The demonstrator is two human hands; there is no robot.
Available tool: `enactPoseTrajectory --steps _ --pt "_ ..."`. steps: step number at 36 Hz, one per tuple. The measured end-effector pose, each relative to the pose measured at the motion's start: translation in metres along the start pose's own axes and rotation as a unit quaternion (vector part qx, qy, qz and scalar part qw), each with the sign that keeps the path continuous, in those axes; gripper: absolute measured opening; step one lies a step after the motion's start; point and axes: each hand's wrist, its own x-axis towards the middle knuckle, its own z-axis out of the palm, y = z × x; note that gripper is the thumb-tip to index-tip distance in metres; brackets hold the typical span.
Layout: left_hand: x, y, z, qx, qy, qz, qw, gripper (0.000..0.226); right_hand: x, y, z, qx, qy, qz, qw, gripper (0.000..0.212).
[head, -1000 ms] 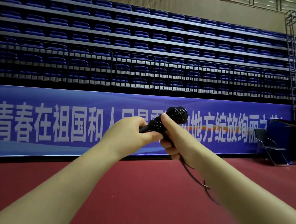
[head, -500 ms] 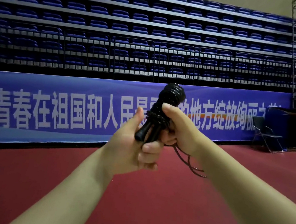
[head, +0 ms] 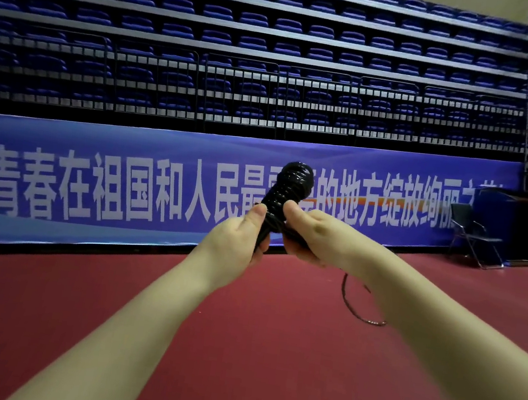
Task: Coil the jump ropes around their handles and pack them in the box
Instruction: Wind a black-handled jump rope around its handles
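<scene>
Black plastic jump rope (head: pixel 285 196), wound thick around its handles, is held up far from the red floor (head: pixel 104 330). Left hand (head: pixel 235 239) and right hand (head: pixel 310 231) both grasp it. Loose tail (head: pixel 352 307) hangs; a slack grip could let coils unwind.

A black jump rope bundle (head: pixel 286 196) is gripped upright by the left hand (head: pixel 237 240) and the right hand (head: pixel 312 233). A loose rope end (head: pixel 356 307) is seen hanging below the right wrist, above the red floor (head: pixel 109 297).
</scene>
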Motion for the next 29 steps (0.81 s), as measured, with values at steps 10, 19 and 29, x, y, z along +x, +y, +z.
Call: enactPoseTrajectory --steps 10,19,29 --pt "0.009 -0.001 -0.007 0.235 0.046 0.027 0.971 0.063 -0.002 0.010 0.007 0.046 0.038 -0.001 0.998 0.063" --pt "0.004 -0.018 0.003 0.395 0.029 -0.009 0.918 0.049 -0.005 0.021 0.008 0.006 -0.031 0.092 0.995 0.080" --pt "0.001 -0.009 0.006 0.454 0.044 0.056 0.888 0.045 -0.006 0.017 0.013 0.070 0.050 0.064 0.994 0.057"
